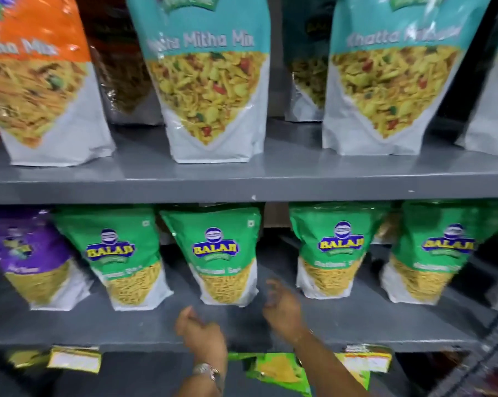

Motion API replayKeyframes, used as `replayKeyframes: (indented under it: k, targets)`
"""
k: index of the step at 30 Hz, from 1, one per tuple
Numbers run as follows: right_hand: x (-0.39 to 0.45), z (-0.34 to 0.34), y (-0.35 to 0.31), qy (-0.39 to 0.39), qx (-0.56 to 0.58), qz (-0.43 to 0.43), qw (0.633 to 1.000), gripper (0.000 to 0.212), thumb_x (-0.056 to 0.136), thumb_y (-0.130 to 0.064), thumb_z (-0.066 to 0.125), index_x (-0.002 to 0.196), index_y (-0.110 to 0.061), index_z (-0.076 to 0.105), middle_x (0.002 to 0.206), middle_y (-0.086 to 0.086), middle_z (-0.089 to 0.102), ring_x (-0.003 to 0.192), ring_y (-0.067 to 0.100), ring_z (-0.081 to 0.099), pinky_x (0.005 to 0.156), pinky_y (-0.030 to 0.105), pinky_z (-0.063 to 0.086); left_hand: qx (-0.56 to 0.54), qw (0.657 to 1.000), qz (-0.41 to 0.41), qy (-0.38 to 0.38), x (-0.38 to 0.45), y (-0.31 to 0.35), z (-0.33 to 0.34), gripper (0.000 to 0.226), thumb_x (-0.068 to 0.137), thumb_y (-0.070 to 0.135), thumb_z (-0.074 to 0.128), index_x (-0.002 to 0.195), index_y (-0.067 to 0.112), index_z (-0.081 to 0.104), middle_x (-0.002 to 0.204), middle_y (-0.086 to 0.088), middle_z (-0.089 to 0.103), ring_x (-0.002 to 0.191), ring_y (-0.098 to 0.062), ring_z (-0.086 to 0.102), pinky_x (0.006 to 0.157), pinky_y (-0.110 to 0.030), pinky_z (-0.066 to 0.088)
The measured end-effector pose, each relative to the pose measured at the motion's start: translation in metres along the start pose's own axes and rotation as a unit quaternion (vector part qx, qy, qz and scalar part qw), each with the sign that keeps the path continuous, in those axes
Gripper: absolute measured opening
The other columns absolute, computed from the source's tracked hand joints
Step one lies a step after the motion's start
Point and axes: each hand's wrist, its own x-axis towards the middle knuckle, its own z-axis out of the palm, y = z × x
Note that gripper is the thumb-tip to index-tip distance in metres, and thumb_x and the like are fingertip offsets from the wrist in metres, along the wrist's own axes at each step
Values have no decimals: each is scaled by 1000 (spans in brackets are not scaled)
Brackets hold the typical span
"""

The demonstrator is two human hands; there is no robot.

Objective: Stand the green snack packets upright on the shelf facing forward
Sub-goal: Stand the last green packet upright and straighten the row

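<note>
Several green snack packets stand upright and face forward on the grey middle shelf (144,325): one at the left (119,253), one in the middle (219,250), and two to the right (332,247) (437,253). My left hand (200,336) hovers over the shelf's front edge below the middle packet, fingers loosely curled, holding nothing. My right hand (282,308) is just right of that packet's base, fingers apart and blurred, not touching it. Another green packet (279,368) lies flat on the shelf below, partly hidden by my forearms.
A purple packet (33,259) stands at the left of the middle shelf. Teal (213,81) (391,81) and orange (38,81) packets stand on the upper shelf. Yellow price labels (74,358) (366,358) hang under the middle shelf's edge. A dark upright post (471,67) rises at the right.
</note>
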Motion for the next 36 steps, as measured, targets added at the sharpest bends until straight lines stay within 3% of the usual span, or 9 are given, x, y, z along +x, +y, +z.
replayKeyframes:
  k: [4, 7, 14, 18, 21, 24, 29, 34, 36]
  targets:
    - [23, 38, -24, -52, 29, 24, 998, 70, 58, -10, 65, 124, -6, 43, 113, 22, 58, 89, 28, 58, 73, 37, 47, 44, 995, 18, -83, 66, 21, -17, 58, 86, -16, 33, 136, 14, 36, 121, -33, 49, 96, -29, 44, 53, -12, 39]
    - [27, 42, -23, -24, 44, 43, 998, 53, 63, -4, 69, 112, -6, 48, 99, 14, 61, 84, 22, 55, 70, 38, 48, 75, 977, 99, -175, 65, 20, -6, 59, 84, -19, 35, 135, 9, 38, 141, -22, 45, 117, -26, 48, 84, -27, 46]
    - [33, 25, -18, -15, 63, 62, 996, 48, 61, -7, 70, 100, -19, 45, 101, 2, 59, 92, 25, 57, 69, 36, 49, 92, 968, 97, -214, 53, 9, 11, 61, 77, 19, 58, 136, 25, 42, 129, -1, 60, 115, -23, 58, 94, -38, 49]
    - [44, 20, -11, -17, 59, 91, 994, 54, 55, -11, 64, 106, -10, 47, 97, 7, 60, 89, 26, 59, 68, 31, 53, 119, 965, 75, -222, 53, 14, 3, 59, 84, -1, 48, 137, 23, 40, 117, 5, 61, 102, -15, 56, 79, -25, 50]
    - [15, 29, -17, 109, 18, 81, 991, 18, 73, -4, 59, 91, 0, 57, 86, 21, 61, 78, 30, 59, 59, 21, 36, 114, 980, 121, -108, 66, 2, -47, 48, 73, -16, 40, 105, 17, 55, 103, -3, 52, 92, -6, 54, 59, -1, 42]
    - [-15, 78, -39, 20, 28, 28, 999, 21, 67, -4, 58, 72, -24, 53, 77, 1, 60, 80, 13, 62, 69, 24, 39, 58, 985, 143, 73, 88, 2, -117, 41, 57, 1, 39, 91, 21, 51, 103, -22, 51, 94, -18, 60, 74, -6, 44]
    - [0, 158, -105, -153, -52, -40, 986, 76, 73, -17, 59, 144, -17, 32, 143, 7, 45, 132, 22, 44, 104, 26, 37, 96, 990, 105, 15, 144, 52, -160, 69, 74, -10, 43, 138, 13, 32, 131, -18, 48, 117, -31, 50, 100, -43, 39]
    - [23, 192, -137, -159, -11, 17, 987, 72, 76, -12, 65, 141, -13, 34, 139, 13, 49, 123, 31, 51, 96, 34, 45, 125, 981, 134, -59, 181, 74, -155, 63, 78, -26, 34, 136, -4, 35, 144, -25, 38, 128, -15, 50, 94, -11, 40]
    - [25, 199, -138, -154, 8, 27, 988, 61, 72, -16, 66, 130, -11, 46, 131, 16, 55, 116, 33, 55, 94, 38, 47, 100, 983, 135, -78, 188, 71, -152, 71, 73, -30, 33, 133, 7, 41, 143, -24, 42, 131, -29, 46, 102, -25, 44]
